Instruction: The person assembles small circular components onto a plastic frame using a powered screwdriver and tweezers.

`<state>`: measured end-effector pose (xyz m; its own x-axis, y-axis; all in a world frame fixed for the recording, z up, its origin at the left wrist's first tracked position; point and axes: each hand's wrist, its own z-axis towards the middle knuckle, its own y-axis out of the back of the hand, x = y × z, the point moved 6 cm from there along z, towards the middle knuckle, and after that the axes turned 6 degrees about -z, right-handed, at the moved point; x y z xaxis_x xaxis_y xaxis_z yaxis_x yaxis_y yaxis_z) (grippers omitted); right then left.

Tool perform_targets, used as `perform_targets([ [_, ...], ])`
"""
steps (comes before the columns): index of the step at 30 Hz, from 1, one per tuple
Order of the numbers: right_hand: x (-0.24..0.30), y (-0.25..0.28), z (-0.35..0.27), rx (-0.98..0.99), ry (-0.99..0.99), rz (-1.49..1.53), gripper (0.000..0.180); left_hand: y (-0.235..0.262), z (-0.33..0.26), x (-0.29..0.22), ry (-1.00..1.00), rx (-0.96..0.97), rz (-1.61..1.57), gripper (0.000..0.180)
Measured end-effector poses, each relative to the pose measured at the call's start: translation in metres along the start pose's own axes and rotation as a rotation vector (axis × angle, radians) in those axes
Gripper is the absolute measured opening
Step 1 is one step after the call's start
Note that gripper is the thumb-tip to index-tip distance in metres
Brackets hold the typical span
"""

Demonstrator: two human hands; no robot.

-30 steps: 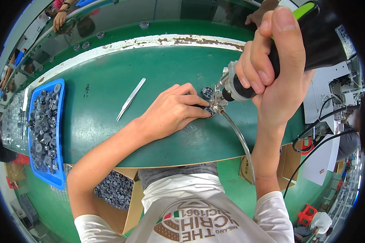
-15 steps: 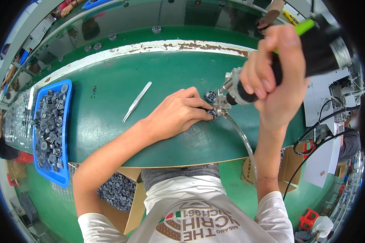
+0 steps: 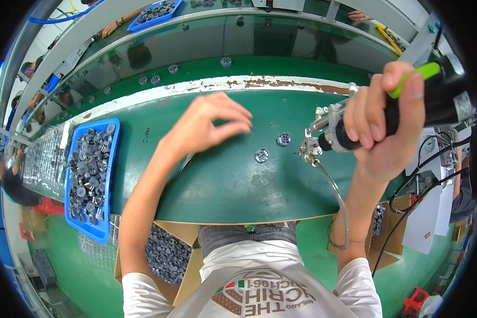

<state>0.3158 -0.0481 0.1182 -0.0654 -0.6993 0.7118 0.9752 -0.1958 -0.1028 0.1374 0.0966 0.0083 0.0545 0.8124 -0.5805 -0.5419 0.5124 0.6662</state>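
Note:
My right hand [image 3: 389, 114] is closed around a black power screwdriver [image 3: 429, 106] with a green lever. Its metal nose [image 3: 308, 147] points left over the green bench, and a clear hose [image 3: 335, 193] loops down from it. Just left of the nose, two small round parts with metallic insides lie on the bench: one round part [image 3: 283, 139] farther back, another round part [image 3: 262, 155] nearer. My left hand [image 3: 209, 121] hovers left of them, thumb and fingers apart, holding nothing. Beneath its wrist, silver tweezers [image 3: 186, 161] are mostly hidden.
At the left, a blue tray [image 3: 112, 175] holds many grey round parts. Below the bench, a cardboard box [image 3: 190, 273] contains more. A conveyor [image 3: 196, 72] carrying parts runs beyond the worn white rail [image 3: 238, 83]. Cables [image 3: 408, 204] and equipment stand at the right.
My left hand has let go of the nearer round part and moved left and back. The screwdriver's nose has shifted right, away from that part.

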Motion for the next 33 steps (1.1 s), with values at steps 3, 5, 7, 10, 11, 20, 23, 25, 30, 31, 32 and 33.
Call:
perform_targets([
  [3,-0.001,-0.002,-0.001,-0.123,-0.074,-0.069,0.034,0.034,0.021,0.048,0.191,-0.184,0.223,0.012],
  [5,0.002,-0.005,0.0,-0.136,-0.048,-0.102,0.033,0.046,0.035,0.098,0.348,-0.256,0.388,0.02],
  [7,0.002,-0.007,0.001,-0.142,-0.024,-0.125,0.032,0.04,0.046,0.127,0.419,-0.281,0.465,0.024],
  [10,0.001,-0.007,-0.001,-0.158,-0.028,-0.128,0.031,0.026,0.061,0.145,0.533,-0.298,0.536,0.033],
  [11,0.0,-0.008,-0.001,-0.148,-0.033,-0.14,0.031,0.02,0.065,0.149,0.546,-0.295,0.537,0.032],
  [20,0.003,-0.004,0.0,-0.174,-0.02,-0.166,0.031,-0.002,0.072,0.116,0.409,-0.293,0.569,0.019],
  [23,0.005,-0.004,0.0,-0.183,-0.007,-0.161,0.032,-0.016,0.05,0.065,0.159,-0.254,0.403,0.016],
  [25,0.006,-0.003,-0.001,-0.188,-0.004,-0.168,0.032,-0.027,0.032,0.029,0.074,-0.171,0.389,0.014],
  [30,-0.001,-0.009,-0.002,-0.174,-0.015,-0.168,0.034,-0.053,-0.004,-0.008,-0.004,-0.038,0.21,0.017],
  [31,-0.002,-0.011,-0.003,-0.168,-0.02,-0.169,0.034,-0.054,-0.006,-0.011,0.001,-0.043,0.206,0.017],
  [32,-0.004,-0.013,-0.003,-0.165,-0.028,-0.158,0.034,-0.057,-0.008,-0.013,-0.011,-0.034,0.179,0.017],
  [33,-0.006,-0.014,-0.003,-0.163,-0.037,-0.148,0.034,-0.059,-0.01,-0.015,-0.024,-0.025,0.151,0.017],
])
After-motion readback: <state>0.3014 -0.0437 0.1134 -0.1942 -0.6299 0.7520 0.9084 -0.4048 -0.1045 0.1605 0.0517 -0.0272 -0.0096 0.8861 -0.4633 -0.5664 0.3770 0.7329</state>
